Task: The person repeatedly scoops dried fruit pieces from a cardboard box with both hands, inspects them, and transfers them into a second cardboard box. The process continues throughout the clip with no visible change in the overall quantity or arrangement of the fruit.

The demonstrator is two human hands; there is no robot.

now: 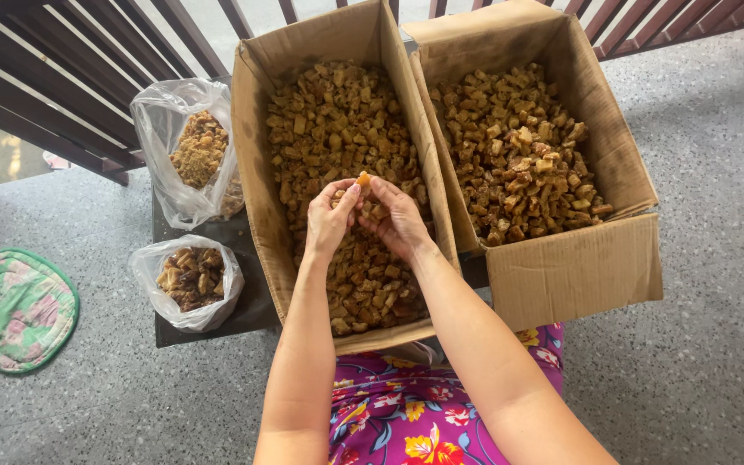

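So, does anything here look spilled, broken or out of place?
Nothing looks spilled. The one odd thing: the right cardboard box sits askew, angled away from the left cardboard box, its near corner overhanging the dark low table. Both hands, left hand and right hand, pinch one small brown chunk.

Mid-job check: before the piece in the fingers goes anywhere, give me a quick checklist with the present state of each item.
1. Small orange-brown piece pinched between left hand and right hand: ok.
2. Hands positioned over the left box, so a dropped piece would land inside: ok.
3. Right box open and unobstructed: ok.
4. Upper bag and lower bag mouths open: ok.
5. Both bags resting on the dark tray: ok for the lower; cannot tell for the upper.
6. Whether the held piece is fully peeled or cleaned: cannot tell.
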